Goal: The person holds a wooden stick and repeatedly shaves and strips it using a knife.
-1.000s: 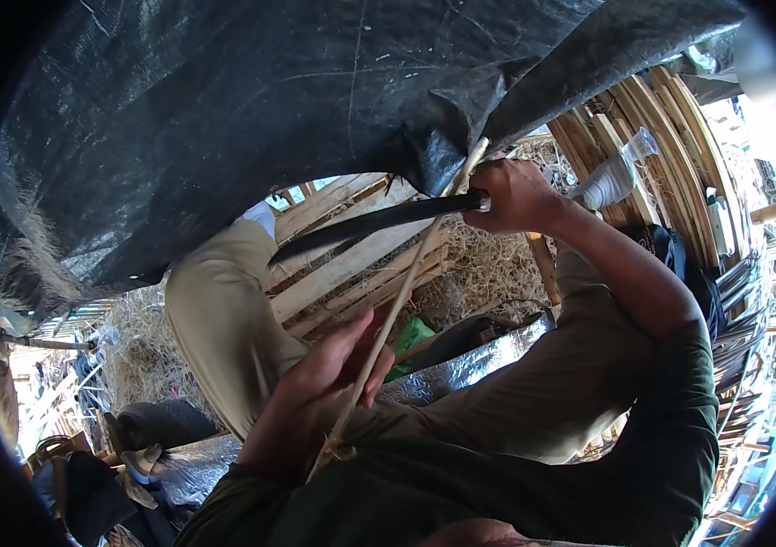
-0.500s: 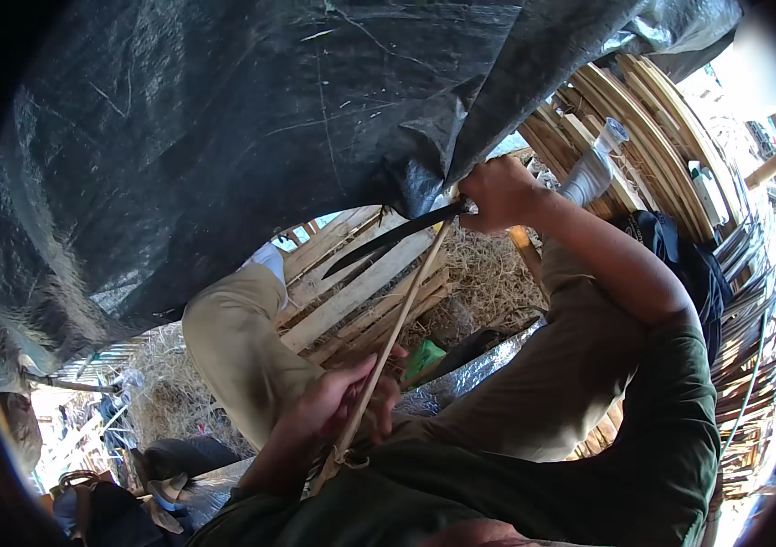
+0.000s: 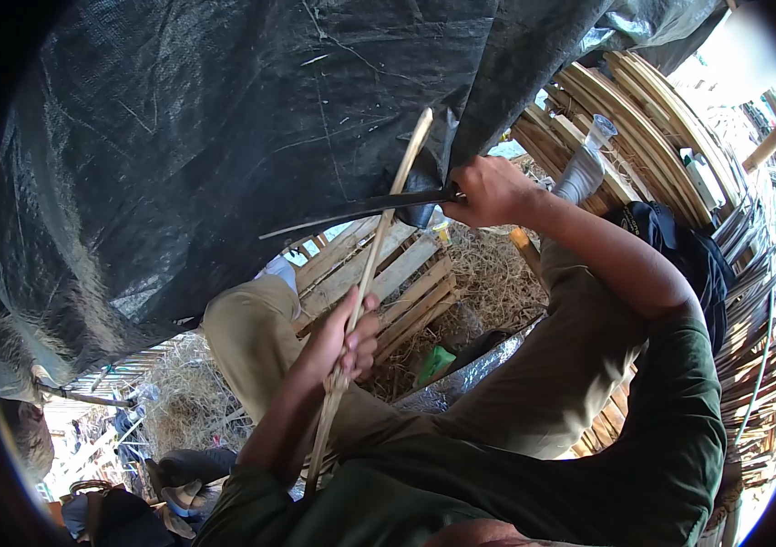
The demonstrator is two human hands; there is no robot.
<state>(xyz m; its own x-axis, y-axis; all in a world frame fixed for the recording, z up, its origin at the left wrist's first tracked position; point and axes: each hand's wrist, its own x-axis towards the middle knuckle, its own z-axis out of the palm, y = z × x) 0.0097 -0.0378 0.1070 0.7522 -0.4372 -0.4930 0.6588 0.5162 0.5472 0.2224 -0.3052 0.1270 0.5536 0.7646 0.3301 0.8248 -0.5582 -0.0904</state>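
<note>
My right hand [image 3: 495, 191] is closed around the handle of a long dark-bladed knife [image 3: 333, 214]. Its blade points left and crosses the upper part of a pale bamboo stick [image 3: 377, 246]; they appear to touch. The fingers of my left hand [image 3: 342, 342] wrap round the stick just above a knot-like node. Slanting up from my body, the stick ends in a bare tip in front of the black tarp [image 3: 224, 118]. The knife's handle is mostly hidden in my fist.
Wooden slats [image 3: 360, 264] and dry straw [image 3: 488, 269] lie between my legs, with a green item [image 3: 433, 363] near my thigh. At the right are stacked wood strips [image 3: 643, 137], a plastic cup [image 3: 601, 130] and a dark bag [image 3: 666, 242]. Footwear [image 3: 189, 497] lies lower left.
My left hand has moved up with the stick, so its tip now stands above the blade. The knife blade has swung flatter and reaches farther left. My right hand has barely shifted.
</note>
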